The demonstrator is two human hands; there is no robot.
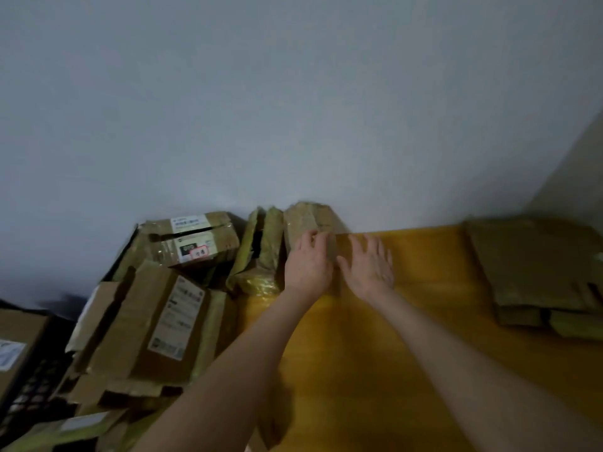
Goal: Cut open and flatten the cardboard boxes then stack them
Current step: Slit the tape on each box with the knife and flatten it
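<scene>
The left hand [308, 264] is curling its fingers round a small cardboard box [305, 221] by the wall on the yellow table [359, 353]; the right hand [370, 267] is lying beside it, fingers spread; white labels [177, 321] (writing too blurred to read) are showing on piled boxes [127, 327] at left.

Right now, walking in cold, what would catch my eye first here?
Two bare hands meet at a small box standing against the wall: the left hand grips it, the right hand is spread open beside it. A jumble of labelled boxes crowds the left; flattened cardboard lies stacked on the yellow table at right.
</scene>
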